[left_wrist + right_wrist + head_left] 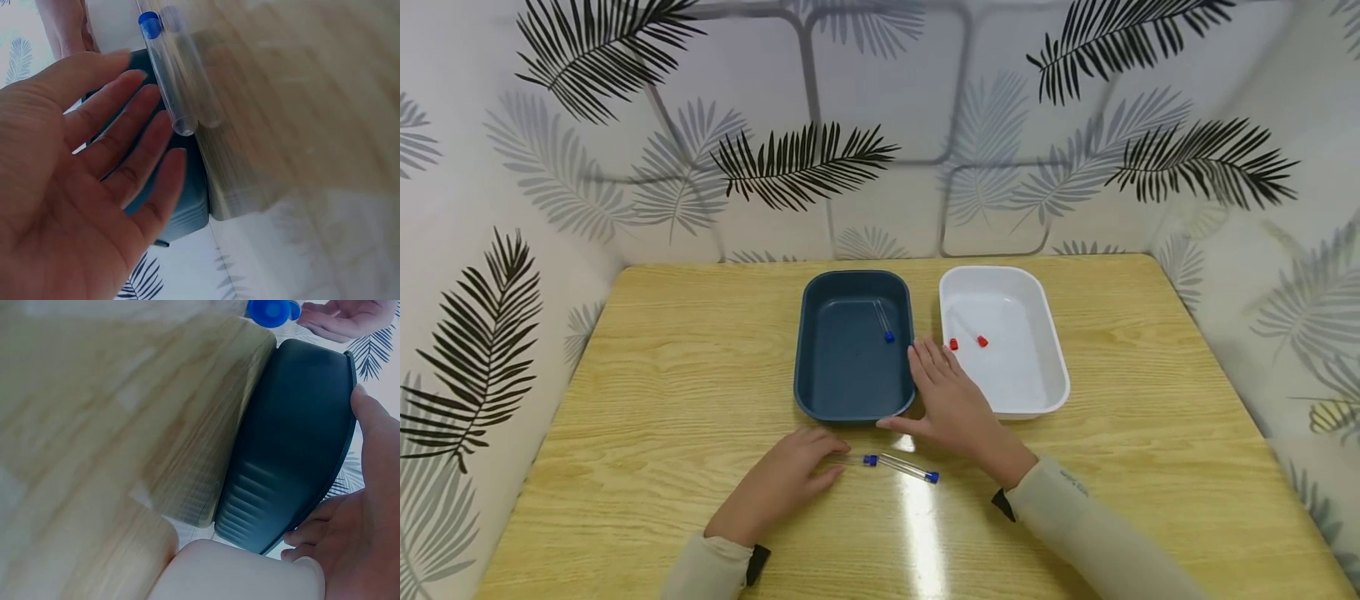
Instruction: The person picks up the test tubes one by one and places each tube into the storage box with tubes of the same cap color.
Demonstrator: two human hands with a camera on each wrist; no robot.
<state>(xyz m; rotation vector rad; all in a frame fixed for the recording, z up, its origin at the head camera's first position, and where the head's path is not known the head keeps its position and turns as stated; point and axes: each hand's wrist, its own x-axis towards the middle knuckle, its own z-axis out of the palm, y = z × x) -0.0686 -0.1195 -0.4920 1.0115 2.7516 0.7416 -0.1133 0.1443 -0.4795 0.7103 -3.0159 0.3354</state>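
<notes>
Two clear test tubes with blue caps lie end to end on the table. The nearer-right one (908, 468) lies beyond the cap of the left tube (859, 460). My left hand (790, 475) is beside that left tube, its fingers loosely bent around the clear end; the left wrist view shows the palm with a test tube (167, 75) just past the fingertips. My right hand (955, 404) touches the dark blue bin (799, 358) at its right front corner, fingers extended along the rim and thumb at the front edge.
Inside the dark bin lies a blue-capped test tube (883, 321). The white bin (1056, 358) stands to its right with two red caps (982, 341) in it, one on a visible clear tube. A patterned backdrop (880, 225) borders the wooden table (685, 333).
</notes>
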